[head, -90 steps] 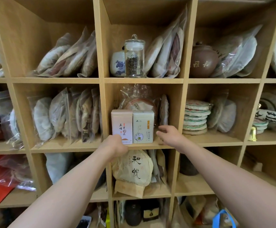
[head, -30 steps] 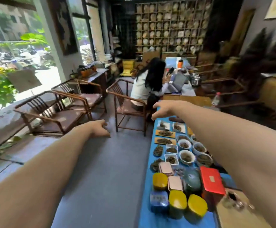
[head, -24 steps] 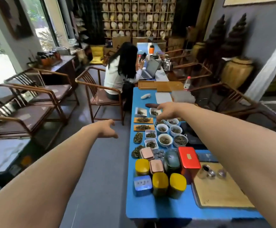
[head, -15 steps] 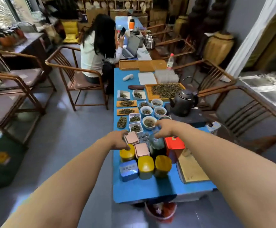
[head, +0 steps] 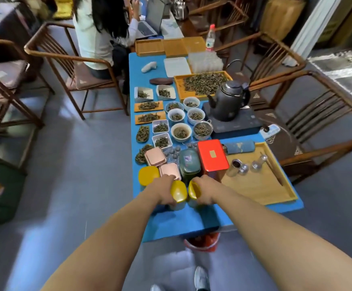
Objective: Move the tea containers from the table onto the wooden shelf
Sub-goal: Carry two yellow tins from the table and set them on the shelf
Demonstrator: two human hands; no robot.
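left hand [head: 164,191] gripping yellow tin [head: 179,194], right hand [head: 206,192] gripping 2nd yellow tin [head: 194,191], blue table [head: 192,223]

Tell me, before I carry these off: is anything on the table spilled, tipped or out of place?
Nothing stands out. The tins near the left hand and right hand stand upright, and the loose tea sits in its bowls and tray.

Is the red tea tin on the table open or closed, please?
Closed: the red tea tin stands upright, its flat lid seated on top.
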